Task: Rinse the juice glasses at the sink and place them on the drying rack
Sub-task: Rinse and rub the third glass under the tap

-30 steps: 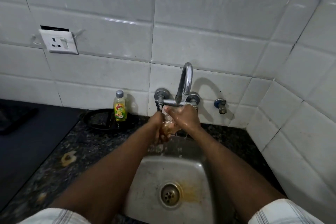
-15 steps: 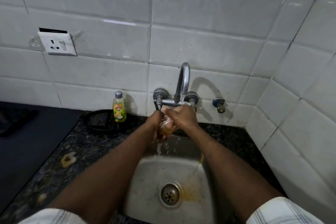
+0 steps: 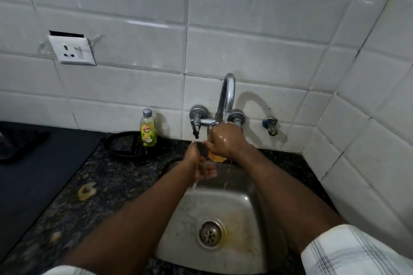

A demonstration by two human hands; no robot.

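My right hand [image 3: 225, 139] is wrapped around a small juice glass [image 3: 216, 157] with orange liquid at its bottom, holding it under the tap [image 3: 227, 96] while water runs over it. Most of the glass is hidden by my fingers. My left hand [image 3: 201, 163] hangs just below and left of the glass, fingers loosely curled, wet and holding nothing. Orange-tinted water drips into the steel sink [image 3: 248, 212] and stains it near the drain [image 3: 210, 232].
A dish soap bottle [image 3: 147, 128] stands on a black round rack [image 3: 125, 147] left of the tap. A dark speckled counter [image 3: 107, 185] surrounds the sink, with a pale scrap [image 3: 86, 191] on it. White tiled walls close in behind and to the right.
My hands have come apart: the right hand lifted the glass up under the spout, and the left hand dropped away below it.
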